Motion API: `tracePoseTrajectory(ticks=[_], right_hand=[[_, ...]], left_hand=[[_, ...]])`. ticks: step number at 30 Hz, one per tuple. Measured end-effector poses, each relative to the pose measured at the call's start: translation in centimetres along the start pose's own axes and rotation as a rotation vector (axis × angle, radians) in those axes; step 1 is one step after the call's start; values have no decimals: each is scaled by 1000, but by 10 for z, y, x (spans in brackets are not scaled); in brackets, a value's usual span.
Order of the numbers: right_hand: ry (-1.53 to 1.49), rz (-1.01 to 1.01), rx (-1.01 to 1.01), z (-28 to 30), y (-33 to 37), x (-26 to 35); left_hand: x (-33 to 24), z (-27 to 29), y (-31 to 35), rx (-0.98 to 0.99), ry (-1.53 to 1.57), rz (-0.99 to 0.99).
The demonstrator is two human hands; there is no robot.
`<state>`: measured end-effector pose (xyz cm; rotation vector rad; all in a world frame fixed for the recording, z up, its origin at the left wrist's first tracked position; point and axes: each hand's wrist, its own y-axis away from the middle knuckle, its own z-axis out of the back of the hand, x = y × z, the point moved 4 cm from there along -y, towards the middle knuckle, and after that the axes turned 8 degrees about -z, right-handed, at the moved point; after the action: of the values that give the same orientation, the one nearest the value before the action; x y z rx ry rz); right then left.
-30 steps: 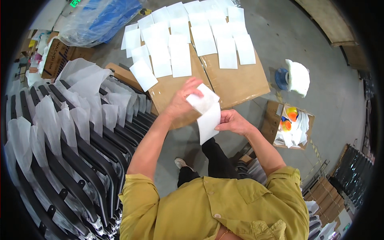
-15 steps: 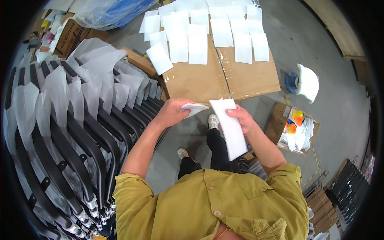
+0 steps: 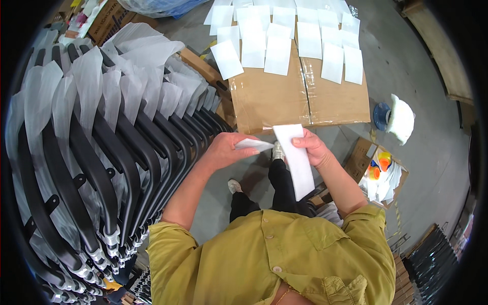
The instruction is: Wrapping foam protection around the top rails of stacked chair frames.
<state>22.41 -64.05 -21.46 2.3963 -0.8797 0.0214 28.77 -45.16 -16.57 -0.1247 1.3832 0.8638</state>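
My left hand point(image 3: 229, 151) is closed on a small white foam sheet point(image 3: 254, 145), thumb on top, its free end pointing toward my other hand. In my right hand point(image 3: 311, 147) is a longer white foam strip point(image 3: 295, 165), pinched near its upper end and hanging down toward my shirt. The two pieces come close together in front of my body. Beyond them stands a large brown carton point(image 3: 269, 101), with several white foam sheets point(image 3: 278, 49) laid in overlapping rows over its far part.
On the left, a dense row of black bent metal tubes point(image 3: 129, 168) is partly wrapped in translucent sheeting point(image 3: 86, 81). An open box point(image 3: 378, 173) with orange-topped bottles stands at the right. Behind it is a blue spool point(image 3: 382, 116) beside a white roll point(image 3: 401, 119).
My view has shifted left, so the carton and floor items appear further right. Both hands still hold their foam pieces; the left one's sheet now points more toward the strip.
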Motion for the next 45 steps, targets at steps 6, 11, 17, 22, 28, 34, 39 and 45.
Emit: tracePoseTrajectory(ticks=[6, 11, 17, 22, 28, 34, 39, 45], right_hand=[[86, 23, 27, -4, -5, -8], [11, 58, 88, -9, -3, -14], [91, 93, 50, -21, -3, -9], [80, 73, 8, -14, -7, -16], [-202, 429, 18, -9, 13, 8], [30, 638, -407, -2, 17, 94], [-31, 477, -514, 109, -68, 59], [862, 438, -1073, 169, -88, 70]], left_hand=[[-1, -3, 8, -235, -283, -221], [-17, -11, 10, -263, -330, -172], [-26, -17, 13, -296, -315, -166], [-12, -20, 13, -369, -413, -253], [36, -30, 25, -342, -609, -163], [130, -30, 83, -444, -302, 156], [144, -36, 90, -495, 226, 452], [130, -38, 103, -653, 615, 480]])
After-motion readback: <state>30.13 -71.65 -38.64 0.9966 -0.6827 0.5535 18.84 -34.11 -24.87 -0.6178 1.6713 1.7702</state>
